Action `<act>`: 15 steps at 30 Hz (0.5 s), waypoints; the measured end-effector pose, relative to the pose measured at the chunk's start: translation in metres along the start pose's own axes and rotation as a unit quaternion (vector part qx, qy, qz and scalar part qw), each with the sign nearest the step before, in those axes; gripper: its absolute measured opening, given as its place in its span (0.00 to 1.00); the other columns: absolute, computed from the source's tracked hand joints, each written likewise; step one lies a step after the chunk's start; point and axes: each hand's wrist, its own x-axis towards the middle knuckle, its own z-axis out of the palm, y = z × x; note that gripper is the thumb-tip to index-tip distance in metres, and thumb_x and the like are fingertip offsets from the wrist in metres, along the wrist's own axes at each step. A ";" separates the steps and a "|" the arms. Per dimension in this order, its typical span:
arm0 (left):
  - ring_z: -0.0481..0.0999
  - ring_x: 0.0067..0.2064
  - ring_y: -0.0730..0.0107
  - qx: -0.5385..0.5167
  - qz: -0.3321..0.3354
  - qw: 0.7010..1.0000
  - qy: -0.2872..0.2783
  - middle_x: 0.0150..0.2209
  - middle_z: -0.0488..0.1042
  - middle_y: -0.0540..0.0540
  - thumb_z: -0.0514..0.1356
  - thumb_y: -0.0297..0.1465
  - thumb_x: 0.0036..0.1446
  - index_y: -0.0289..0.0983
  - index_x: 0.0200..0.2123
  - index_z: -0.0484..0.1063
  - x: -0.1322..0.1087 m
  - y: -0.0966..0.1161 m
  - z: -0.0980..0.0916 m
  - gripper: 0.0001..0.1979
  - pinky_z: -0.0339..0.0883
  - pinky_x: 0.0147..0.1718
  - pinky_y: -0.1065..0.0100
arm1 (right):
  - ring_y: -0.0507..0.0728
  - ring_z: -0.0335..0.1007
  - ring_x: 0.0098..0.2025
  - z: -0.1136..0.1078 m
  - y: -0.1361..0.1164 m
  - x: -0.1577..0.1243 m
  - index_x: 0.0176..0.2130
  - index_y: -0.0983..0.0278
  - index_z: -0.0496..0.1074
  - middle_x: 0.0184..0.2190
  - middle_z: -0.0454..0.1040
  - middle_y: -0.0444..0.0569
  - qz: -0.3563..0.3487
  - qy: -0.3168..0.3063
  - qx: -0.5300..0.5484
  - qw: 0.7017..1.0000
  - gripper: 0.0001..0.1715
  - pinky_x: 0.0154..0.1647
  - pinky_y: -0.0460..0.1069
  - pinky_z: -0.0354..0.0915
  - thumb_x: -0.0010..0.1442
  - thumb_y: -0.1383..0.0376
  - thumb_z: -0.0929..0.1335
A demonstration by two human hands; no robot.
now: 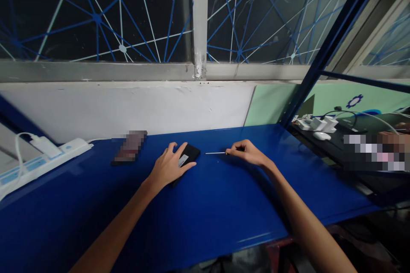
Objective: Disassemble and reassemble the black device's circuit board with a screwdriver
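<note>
Black device (192, 152) lies flat at the frame's centre on the blue tabletop (208, 209), pinned under the left hand (168, 168), fingers spread, nothing gripped. It looks rigid, light and probably slippery, best held by its edges. The right hand (248, 152) pinches a thin metal tool (215, 152) just beside it. A power strip (41, 160) sits far left.

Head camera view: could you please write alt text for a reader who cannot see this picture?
A person's left hand lies on a small black device on a blue table, while the right hand pinches a thin metal tool pointed toward it. A white power strip lies at the far left.
</note>
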 end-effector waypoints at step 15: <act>0.76 0.38 0.48 0.048 -0.113 0.992 0.018 0.54 0.64 0.30 0.53 0.50 0.59 0.39 0.63 0.59 -0.006 0.020 -0.002 0.33 0.69 0.36 0.55 | 0.48 0.47 0.20 -0.004 -0.007 -0.004 0.24 0.66 0.71 0.16 0.54 0.39 0.017 -0.004 0.020 1.000 0.28 0.21 0.47 0.43 0.55 0.45 0.67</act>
